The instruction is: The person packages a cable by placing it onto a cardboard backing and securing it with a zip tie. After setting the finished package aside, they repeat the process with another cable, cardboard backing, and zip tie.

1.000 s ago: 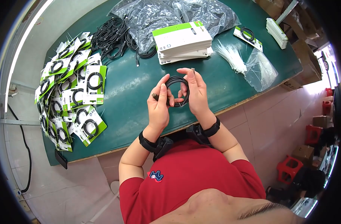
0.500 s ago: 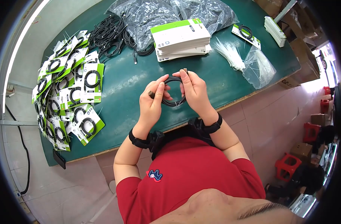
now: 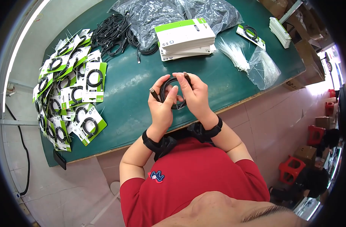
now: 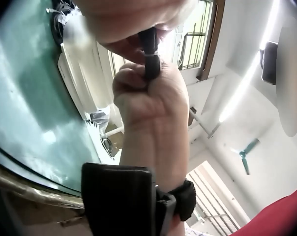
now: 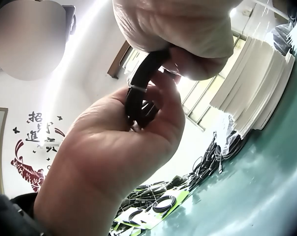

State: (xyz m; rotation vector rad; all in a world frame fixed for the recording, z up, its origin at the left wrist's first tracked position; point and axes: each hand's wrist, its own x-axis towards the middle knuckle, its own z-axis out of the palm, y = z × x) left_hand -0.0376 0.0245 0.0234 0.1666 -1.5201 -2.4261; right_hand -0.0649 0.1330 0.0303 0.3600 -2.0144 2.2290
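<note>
Firstly, green tabletop [image 3: 123,113]: spreading before the person and bearing all the stock below.

Heap of carded cables [image 3: 69,89]: covering the left edge and overlapping down toward the near-left corner.

Clear plastic bagging [image 3: 154,22]: lying crumpled along the far edge.

Loose black cables [image 3: 110,34]: lying tangled between bagging and heap.

Card stack [image 3: 186,38], white and green: standing inward of the bagging, facing the hands. A narrower card stack [image 3: 280,33] is standing at the right edge.

Left hand [image 3: 160,108] and right hand [image 3: 197,94]: meeting above the near edge, thumbs and fingers curling round one cable coil from either side.

White ties [image 3: 233,55]: fanning out toward the right edge, their ends touching a small clear bag [image 3: 264,68].

Single carded cable [image 3: 251,36]: lying beyond the ties.

Cable coil [image 5: 145,73], black: hanging clear of the tabletop, both hands clamping it; no card is touching it.

Left plug [image 3: 154,92] and right plug [image 3: 186,76]: jutting past the fingers. Compared with half a second ago, the right plug is showing more of its dark body, and the hands are sitting closer together; the handling seems to be concerning the coil's ends.

Pale band [image 5: 137,88]: circling the coil, apparently keeping its loops together.
</note>
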